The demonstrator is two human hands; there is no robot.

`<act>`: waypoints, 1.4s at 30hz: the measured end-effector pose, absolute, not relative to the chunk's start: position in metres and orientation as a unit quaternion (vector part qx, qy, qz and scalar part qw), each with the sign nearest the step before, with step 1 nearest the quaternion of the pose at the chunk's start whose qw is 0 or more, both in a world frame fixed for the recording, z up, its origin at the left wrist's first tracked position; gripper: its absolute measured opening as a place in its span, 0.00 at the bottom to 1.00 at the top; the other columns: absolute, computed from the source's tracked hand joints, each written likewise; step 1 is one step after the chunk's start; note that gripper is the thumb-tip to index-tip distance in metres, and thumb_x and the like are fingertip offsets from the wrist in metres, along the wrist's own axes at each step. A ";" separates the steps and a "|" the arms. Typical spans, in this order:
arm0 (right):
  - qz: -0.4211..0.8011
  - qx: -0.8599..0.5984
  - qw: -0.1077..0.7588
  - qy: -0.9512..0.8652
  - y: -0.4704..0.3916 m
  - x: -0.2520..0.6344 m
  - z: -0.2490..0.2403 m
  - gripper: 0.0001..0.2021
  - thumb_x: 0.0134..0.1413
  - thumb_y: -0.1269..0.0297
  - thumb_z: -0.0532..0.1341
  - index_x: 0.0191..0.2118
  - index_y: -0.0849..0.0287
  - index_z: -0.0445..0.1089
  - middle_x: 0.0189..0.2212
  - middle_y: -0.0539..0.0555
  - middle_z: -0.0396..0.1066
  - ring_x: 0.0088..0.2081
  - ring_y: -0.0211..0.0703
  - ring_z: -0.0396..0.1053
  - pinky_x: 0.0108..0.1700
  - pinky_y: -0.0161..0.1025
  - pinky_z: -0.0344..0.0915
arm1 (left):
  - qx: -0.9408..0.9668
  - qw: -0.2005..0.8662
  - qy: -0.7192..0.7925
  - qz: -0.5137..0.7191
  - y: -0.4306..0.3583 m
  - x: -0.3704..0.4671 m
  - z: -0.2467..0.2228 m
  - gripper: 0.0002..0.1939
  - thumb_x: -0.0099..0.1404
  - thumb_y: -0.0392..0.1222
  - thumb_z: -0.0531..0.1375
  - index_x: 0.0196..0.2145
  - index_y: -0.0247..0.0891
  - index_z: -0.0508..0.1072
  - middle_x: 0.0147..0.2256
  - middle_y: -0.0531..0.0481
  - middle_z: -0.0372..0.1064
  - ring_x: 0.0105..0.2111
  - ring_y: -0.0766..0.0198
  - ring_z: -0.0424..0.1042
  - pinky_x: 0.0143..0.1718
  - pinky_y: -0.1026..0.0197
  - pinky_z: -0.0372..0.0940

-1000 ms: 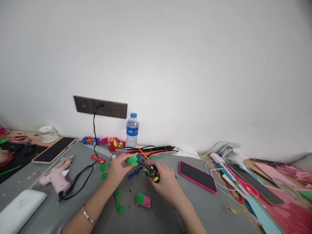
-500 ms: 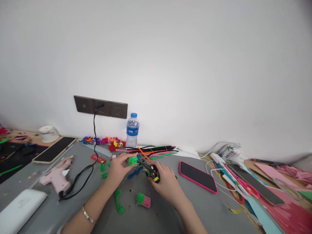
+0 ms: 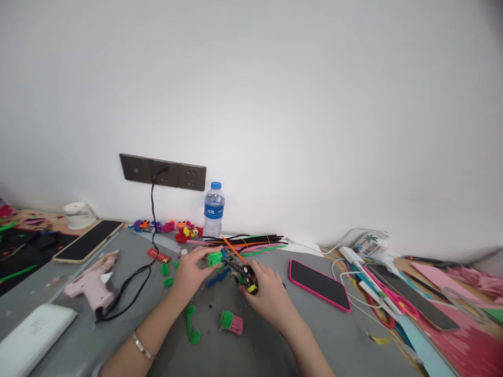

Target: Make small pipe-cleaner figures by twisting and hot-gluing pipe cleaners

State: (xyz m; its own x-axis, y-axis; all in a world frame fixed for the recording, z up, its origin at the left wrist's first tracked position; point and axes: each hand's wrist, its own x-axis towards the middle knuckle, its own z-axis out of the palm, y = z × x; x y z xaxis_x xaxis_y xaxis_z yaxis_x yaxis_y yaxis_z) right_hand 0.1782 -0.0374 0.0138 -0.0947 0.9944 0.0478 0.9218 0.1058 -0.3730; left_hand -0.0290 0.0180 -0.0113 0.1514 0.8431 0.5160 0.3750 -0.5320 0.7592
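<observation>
My left hand (image 3: 193, 269) pinches a green pipe-cleaner piece (image 3: 214, 258) with a blue bit at its right end. My right hand (image 3: 267, 288) is wrapped round the black and yellow handles of scissors (image 3: 244, 272). Their blades point up and left, spread apart, with the tips close to the blue bit; contact cannot be made out. On the table below lie a curled green pipe-cleaner piece (image 3: 192, 324) and a green and pink one (image 3: 231, 322). Blue scraps (image 3: 218, 278) lie beneath the scissors, and small green pieces (image 3: 165, 268) rest left of my left hand.
Behind my hands lies a bundle of pipe cleaners (image 3: 259, 241) beside a water bottle (image 3: 214, 212). A pink glue gun (image 3: 91, 283) with a black cord lies left. A pink-edged phone (image 3: 319, 285) is on the right, near white cables and coloured paper (image 3: 463, 340).
</observation>
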 end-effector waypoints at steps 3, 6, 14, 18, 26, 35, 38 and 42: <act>0.125 -0.660 0.138 -0.728 -0.038 0.178 0.015 0.18 0.51 0.64 0.61 0.50 0.53 0.64 0.44 0.56 0.71 0.45 0.53 0.66 0.44 0.42 0.54 | 0.718 0.244 0.422 0.497 0.018 -0.029 -0.011 0.13 0.56 0.39 0.65 0.41 0.41 0.79 0.39 0.48 0.79 0.39 0.55 0.77 0.40 0.56 0.72; 0.124 -0.660 0.138 -0.728 -0.038 0.178 0.015 0.18 0.51 0.64 0.60 0.49 0.53 0.64 0.43 0.55 0.70 0.45 0.52 0.66 0.43 0.41 0.54 | 0.715 0.245 0.421 0.501 0.017 -0.028 -0.009 0.12 0.55 0.39 0.65 0.40 0.41 0.79 0.39 0.48 0.80 0.38 0.55 0.77 0.40 0.56 0.72; 0.121 -0.658 0.146 -0.729 -0.038 0.178 0.013 0.18 0.51 0.64 0.61 0.49 0.52 0.64 0.43 0.55 0.71 0.45 0.52 0.66 0.44 0.41 0.54 | 0.713 0.242 0.420 0.507 0.017 -0.028 -0.008 0.12 0.55 0.39 0.65 0.40 0.41 0.79 0.38 0.47 0.80 0.39 0.54 0.77 0.40 0.55 0.73; 0.121 -0.658 0.146 -0.729 -0.038 0.178 0.013 0.17 0.51 0.64 0.61 0.49 0.52 0.64 0.43 0.55 0.71 0.44 0.52 0.66 0.43 0.41 0.54 | 0.717 0.237 0.420 0.503 0.018 -0.028 -0.011 0.13 0.55 0.39 0.65 0.40 0.41 0.79 0.39 0.47 0.80 0.38 0.54 0.77 0.40 0.55 0.73; 0.126 -0.655 0.147 -0.730 -0.038 0.178 0.014 0.18 0.51 0.64 0.60 0.50 0.53 0.64 0.44 0.56 0.71 0.45 0.53 0.65 0.45 0.42 0.54 | 0.710 0.247 0.423 0.506 0.017 -0.028 -0.008 0.12 0.55 0.39 0.66 0.40 0.41 0.79 0.39 0.47 0.80 0.38 0.54 0.77 0.41 0.54 0.72; 0.116 -0.658 0.145 -0.730 -0.037 0.179 0.010 0.18 0.51 0.64 0.60 0.49 0.52 0.64 0.43 0.56 0.71 0.45 0.53 0.65 0.44 0.42 0.54 | 0.708 0.252 0.425 0.505 0.016 -0.027 -0.006 0.12 0.54 0.39 0.66 0.39 0.41 0.79 0.38 0.48 0.80 0.38 0.54 0.77 0.41 0.55 0.72; 0.115 -0.659 0.144 -0.729 -0.037 0.178 0.010 0.18 0.51 0.64 0.60 0.49 0.53 0.64 0.44 0.56 0.71 0.45 0.54 0.65 0.44 0.42 0.54 | 0.708 0.249 0.422 0.508 0.016 -0.027 -0.005 0.12 0.54 0.39 0.66 0.39 0.41 0.79 0.38 0.48 0.80 0.38 0.54 0.77 0.40 0.56 0.72; 0.110 -0.660 0.141 -0.730 -0.037 0.179 0.009 0.18 0.50 0.63 0.60 0.49 0.53 0.64 0.43 0.56 0.71 0.44 0.54 0.66 0.43 0.42 0.54 | 0.713 0.247 0.423 0.501 0.016 -0.027 -0.005 0.12 0.55 0.39 0.65 0.39 0.41 0.79 0.38 0.47 0.80 0.38 0.54 0.77 0.41 0.55 0.72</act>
